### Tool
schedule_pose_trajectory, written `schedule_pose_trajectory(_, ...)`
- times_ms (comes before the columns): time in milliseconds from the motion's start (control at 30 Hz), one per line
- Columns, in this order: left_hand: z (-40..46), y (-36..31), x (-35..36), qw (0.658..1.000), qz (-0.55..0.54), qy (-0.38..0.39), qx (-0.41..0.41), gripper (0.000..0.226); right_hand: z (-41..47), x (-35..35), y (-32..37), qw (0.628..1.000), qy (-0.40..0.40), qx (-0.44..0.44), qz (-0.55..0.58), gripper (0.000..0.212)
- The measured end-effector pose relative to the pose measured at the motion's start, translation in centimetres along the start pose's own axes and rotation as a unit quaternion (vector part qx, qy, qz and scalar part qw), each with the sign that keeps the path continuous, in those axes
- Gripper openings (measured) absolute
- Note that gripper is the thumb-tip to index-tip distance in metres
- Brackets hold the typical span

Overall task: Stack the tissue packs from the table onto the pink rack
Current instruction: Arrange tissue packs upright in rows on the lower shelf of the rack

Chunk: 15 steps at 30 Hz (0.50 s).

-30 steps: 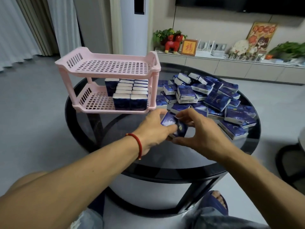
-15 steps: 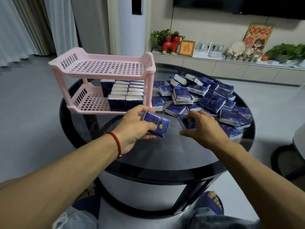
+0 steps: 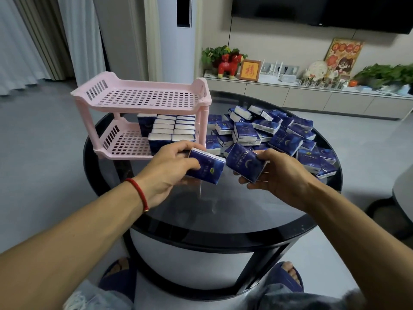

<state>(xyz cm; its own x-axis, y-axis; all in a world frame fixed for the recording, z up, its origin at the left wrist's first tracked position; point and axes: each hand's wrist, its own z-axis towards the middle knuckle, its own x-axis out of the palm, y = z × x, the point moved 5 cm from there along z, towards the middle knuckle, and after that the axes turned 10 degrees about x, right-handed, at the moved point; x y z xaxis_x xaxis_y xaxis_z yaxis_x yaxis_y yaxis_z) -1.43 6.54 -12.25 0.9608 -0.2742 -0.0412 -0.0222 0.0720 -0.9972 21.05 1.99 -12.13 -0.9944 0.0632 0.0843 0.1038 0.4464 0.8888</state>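
Room: living room with a grey floor, pale curtains, a low sideboard (image 3: 312, 95) along the far wall behind the round table (image 3: 223, 211), and a dark screen (image 3: 324, 12) mounted above it.
Surface: round table with a dark glass top and a black rim; the pink rack (image 3: 143, 113) stands on its far left part.
Writing: the pack in the right hand reads "TWINKLE" along its blue face, beside a crescent moon mark; a loose pack at the right edge of the table shows the same word. A framed picture (image 3: 249, 70) on the sideboard carries one red character, too small to name with certainty.
Left hand: the left hand (image 3: 169, 173), a red cord (image 3: 138, 193) on its wrist, grips one blue tissue pack (image 3: 207, 168), thumb on top, fingers curled underneath, just in front of the rack's lower shelf.
Right hand: the right hand (image 3: 281, 175) pinches a second tissue pack (image 3: 245, 163) by its near end, tilted, right of the rack and just beside the left hand's pack.
Rack contents: rows of stacked packs (image 3: 169, 130) fill the right half of the lower shelf; the upper shelf holds nothing.
Loose packs: a heap of blue packs (image 3: 272, 135) lies on the table right of the rack, just beyond the right hand.
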Motion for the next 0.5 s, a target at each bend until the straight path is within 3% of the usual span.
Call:
schedule_pose_trajectory(133, -0.2, -0.8, -0.7, 0.999, -0.007, 0.026, 0.041, 0.042, 0.0, 0.4, 0.8, 0.995, -0.014, -0.053, -0.081, 0.028)
schedule_pose_trajectory(233, -0.8, -1.1, -0.2, 0.996, -0.019, 0.057, 0.066, 0.035, -0.2, 2.7, 0.3, 0.99, 0.037, -0.069, -0.117, 0.028)
schedule_pose_trajectory(333, -0.9, -0.7, -0.6, 0.996, -0.004, 0.039, 0.079, 0.034, 0.0, 5.3, 0.0, 0.983, 0.051, -0.098, -0.144, 0.027)
schedule_pose_trajectory(500, -1.0, -0.1, -2.3, 0.999, 0.019, 0.012, 0.041, 0.038, 0.5, 6.5, 0.9, 0.983, 0.006, -0.119, -0.138, 0.025)
